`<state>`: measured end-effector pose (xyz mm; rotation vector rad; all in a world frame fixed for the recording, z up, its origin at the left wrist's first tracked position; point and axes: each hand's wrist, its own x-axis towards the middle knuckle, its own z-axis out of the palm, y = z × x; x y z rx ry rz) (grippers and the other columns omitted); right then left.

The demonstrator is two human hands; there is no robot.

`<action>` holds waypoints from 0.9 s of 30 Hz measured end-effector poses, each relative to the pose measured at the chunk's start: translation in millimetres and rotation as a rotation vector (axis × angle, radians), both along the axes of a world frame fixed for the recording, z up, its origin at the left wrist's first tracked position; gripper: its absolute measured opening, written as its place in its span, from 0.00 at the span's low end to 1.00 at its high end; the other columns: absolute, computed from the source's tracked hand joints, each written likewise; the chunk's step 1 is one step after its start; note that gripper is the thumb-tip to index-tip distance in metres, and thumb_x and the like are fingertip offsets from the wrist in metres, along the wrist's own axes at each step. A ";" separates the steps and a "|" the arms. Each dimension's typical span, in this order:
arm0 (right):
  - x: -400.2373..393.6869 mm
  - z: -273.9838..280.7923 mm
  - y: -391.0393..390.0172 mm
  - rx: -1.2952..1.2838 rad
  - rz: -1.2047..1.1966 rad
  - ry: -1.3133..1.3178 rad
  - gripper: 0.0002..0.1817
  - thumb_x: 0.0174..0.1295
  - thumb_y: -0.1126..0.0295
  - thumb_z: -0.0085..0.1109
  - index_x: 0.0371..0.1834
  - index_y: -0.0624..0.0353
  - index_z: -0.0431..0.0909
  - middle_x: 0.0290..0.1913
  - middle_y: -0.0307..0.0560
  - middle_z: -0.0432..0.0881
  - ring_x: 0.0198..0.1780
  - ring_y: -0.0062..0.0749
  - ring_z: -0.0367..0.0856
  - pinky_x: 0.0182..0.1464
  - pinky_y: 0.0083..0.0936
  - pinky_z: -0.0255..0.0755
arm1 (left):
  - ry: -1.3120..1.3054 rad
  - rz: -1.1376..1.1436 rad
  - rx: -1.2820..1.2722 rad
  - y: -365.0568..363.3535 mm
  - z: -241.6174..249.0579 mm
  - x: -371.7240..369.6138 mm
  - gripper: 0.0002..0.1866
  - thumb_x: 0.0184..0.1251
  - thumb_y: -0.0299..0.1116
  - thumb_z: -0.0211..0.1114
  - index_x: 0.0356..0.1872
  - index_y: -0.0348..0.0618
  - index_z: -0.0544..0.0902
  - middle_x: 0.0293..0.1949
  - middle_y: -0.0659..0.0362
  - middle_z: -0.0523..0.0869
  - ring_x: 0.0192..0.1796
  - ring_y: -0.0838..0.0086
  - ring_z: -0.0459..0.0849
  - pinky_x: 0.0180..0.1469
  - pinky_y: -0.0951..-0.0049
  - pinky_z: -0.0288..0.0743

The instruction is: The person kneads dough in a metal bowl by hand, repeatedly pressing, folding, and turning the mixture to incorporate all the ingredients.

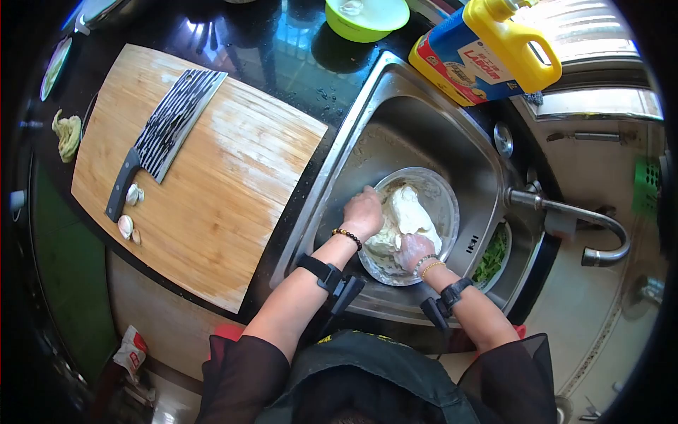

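A round metal bowl [448,212] sits in the steel sink [395,116], holding a lump of white dough [408,210]. My left hand [363,212] is at the bowl's left rim, its fingers curled against the edge. My right hand [415,253] presses into the lower part of the dough with its fingers closed on it. White residue coats the right fingers and the inside of the bowl. The left fingertips are partly hidden at the rim.
A wooden board [233,184] on the left carries a cleaver [173,124] and garlic cloves [126,226]. Behind the sink stand a yellow jug [466,56] and a green bowl [364,25]. The faucet [586,212] and leafy greens [492,254] are on the right.
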<state>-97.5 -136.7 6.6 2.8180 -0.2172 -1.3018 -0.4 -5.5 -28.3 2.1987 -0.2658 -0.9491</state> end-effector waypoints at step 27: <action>23.8 18.2 -19.3 0.548 -0.223 -0.537 0.16 0.52 0.55 0.53 0.34 0.56 0.74 0.34 0.51 0.78 0.39 0.50 0.76 0.41 0.40 0.70 | 0.027 -0.021 0.027 1.9 7.1 2.9 0.17 0.44 0.22 0.56 0.38 0.26 0.67 0.35 0.34 0.78 0.43 0.46 0.77 0.48 0.57 0.71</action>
